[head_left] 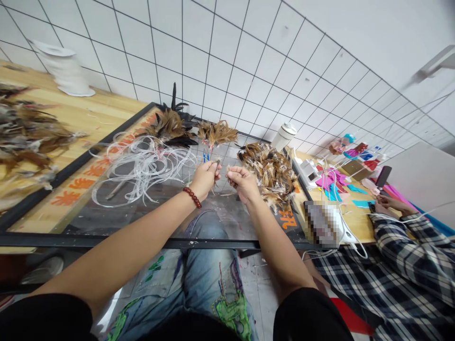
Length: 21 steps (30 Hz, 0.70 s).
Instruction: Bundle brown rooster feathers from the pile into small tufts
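Observation:
My left hand (205, 178), with a red bead bracelet on its wrist, is closed around a small feather (216, 163) by its quill, held above the glass table top (142, 208). My right hand (241, 181) is closed beside it and pinches something thin that is too small to make out. A pile of brown feathers (272, 173) lies just right of my right hand. A tangle of white plastic strips (142, 166) lies left of my left hand. Blue-handled scissors (205, 155) lie just beyond my hands.
Bundled feathers (216, 132) and darker ones (170, 125) lie at the back by the tiled wall. More feathers (28, 137) and a white spool (66, 71) sit on the wooden table at left. At right, a person in a plaid sleeve (412, 246) works among coloured paper bits (334, 182) and a white jar (284, 136).

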### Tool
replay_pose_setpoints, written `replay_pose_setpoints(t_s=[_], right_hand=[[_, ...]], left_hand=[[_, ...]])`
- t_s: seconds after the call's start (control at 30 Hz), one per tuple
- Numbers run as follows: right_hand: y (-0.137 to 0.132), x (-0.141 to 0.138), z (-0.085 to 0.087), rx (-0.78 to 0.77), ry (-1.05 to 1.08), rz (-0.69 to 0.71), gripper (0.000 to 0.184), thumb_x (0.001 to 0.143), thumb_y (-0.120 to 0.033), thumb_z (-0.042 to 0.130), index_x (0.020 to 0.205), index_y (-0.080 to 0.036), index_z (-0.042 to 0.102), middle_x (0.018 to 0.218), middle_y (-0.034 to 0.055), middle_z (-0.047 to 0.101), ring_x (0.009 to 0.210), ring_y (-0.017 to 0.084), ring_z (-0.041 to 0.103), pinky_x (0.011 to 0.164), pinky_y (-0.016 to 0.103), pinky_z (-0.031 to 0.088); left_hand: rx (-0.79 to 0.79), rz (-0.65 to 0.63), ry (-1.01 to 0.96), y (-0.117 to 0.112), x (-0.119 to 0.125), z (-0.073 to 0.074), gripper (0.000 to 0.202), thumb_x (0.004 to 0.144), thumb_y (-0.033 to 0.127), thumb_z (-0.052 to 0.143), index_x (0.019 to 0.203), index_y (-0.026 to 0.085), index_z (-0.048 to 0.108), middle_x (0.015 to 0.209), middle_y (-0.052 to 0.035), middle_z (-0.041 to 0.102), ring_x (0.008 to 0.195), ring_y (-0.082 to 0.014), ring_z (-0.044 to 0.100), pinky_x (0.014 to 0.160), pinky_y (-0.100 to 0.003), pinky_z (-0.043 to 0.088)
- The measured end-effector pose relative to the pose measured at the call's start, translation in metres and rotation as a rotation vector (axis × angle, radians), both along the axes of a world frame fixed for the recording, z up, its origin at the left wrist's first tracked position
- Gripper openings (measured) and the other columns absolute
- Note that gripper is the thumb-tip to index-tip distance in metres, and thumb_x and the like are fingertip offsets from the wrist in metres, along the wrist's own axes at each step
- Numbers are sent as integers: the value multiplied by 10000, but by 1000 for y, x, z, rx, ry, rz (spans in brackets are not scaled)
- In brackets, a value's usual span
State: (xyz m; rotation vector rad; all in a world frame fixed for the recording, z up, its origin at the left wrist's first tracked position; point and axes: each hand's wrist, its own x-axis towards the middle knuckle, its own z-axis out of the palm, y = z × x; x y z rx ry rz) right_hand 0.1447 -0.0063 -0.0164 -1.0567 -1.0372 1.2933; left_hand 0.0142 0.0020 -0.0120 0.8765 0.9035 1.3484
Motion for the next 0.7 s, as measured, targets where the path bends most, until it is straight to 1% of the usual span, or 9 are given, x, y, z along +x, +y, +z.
replay_pose_setpoints(t_s=[0.1,0.23,0.37,0.47,0.6,0.7], right_hand=[[-7,-10,6,-73,166,14,489,451,-293,848,758,-210,476,543,-68,586,494,79,517,461,176,341],[-9,-15,9,-116,234,77,487,472,-282,847,718,-209,433,567,-51,627,465,56,494,428,150,331],[-8,-12,9,-151,252,122,426,519,-291,827,687,-198,447,588,-50,627,462,37,473,413,139,325],[-8,-10,10,-148,252,148,375,540,-303,816,664,-185,483,580,-57,606,448,24,443,401,137,312],[-10,-10,10,-162,203,194,384,519,-350,822,631,-178,498,543,-57,581,418,22,403,381,147,276],[-11,-14,8,-169,146,160,415,498,-373,828,664,-188,496,518,-63,570,411,34,404,387,159,276]], left_hand=[[34,-33,-12,-4,3,1,192,848,168,485,667,140,543,544,39,458,483,-58,452,524,-176,383],[79,-73,23,-9,4,4,191,846,150,473,673,140,551,550,30,493,489,-66,448,508,-182,366],[129,-129,35,-12,4,6,169,826,185,522,666,146,560,570,28,516,520,-72,477,542,-188,394],[192,-172,61,-12,3,3,156,804,236,570,677,147,592,597,16,545,562,-83,500,578,-198,412],[235,-146,163,-9,3,-3,133,806,249,558,732,159,621,582,21,530,546,-96,487,551,-208,405],[226,-113,220,-9,3,-6,120,811,227,532,730,175,604,582,30,521,528,-99,469,531,-208,385]])
